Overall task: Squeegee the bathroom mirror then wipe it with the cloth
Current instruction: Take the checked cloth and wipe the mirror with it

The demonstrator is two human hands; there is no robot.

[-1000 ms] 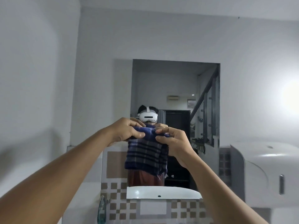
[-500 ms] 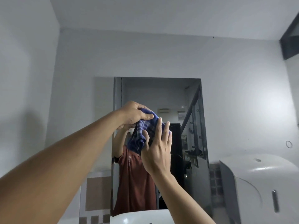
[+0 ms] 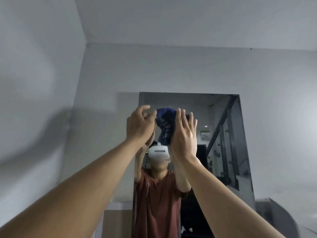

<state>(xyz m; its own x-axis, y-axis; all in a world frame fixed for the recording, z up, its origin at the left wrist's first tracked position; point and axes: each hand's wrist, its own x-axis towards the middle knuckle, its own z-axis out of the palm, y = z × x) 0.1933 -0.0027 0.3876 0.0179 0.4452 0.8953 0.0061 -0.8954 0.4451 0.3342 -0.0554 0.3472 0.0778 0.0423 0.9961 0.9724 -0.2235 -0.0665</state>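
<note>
Since the earlier frames, both hands and the cloth (image 3: pixel 165 125) have been raised to the upper part of the mirror (image 3: pixel 221 117), and the view has been tilted upward so that the basin is no longer seen. The right hand (image 3: pixel 184 134) is held flat, fingers (image 3: pixel 180 117) extended and close together, with the palm laid against the cloth, which is pressed toward the glass near the mirror's top edge. The left hand (image 3: pixel 139 124) is curled loosely beside the cloth's left end; whether anything is pinched by it cannot be told, as the fingertips are blurred. Much of the cloth is hidden behind the right hand; only a dark blue bunch with pale stripes is seen between the two hands. Contact between cloth and glass cannot be confirmed. Reflected in the mirror below the hands, a person in a white headset (image 3: pixel 157 152) and a red shirt (image 3: pixel 157 203) is seen. The mirror's lower edge is cut off by the frame.
</note>
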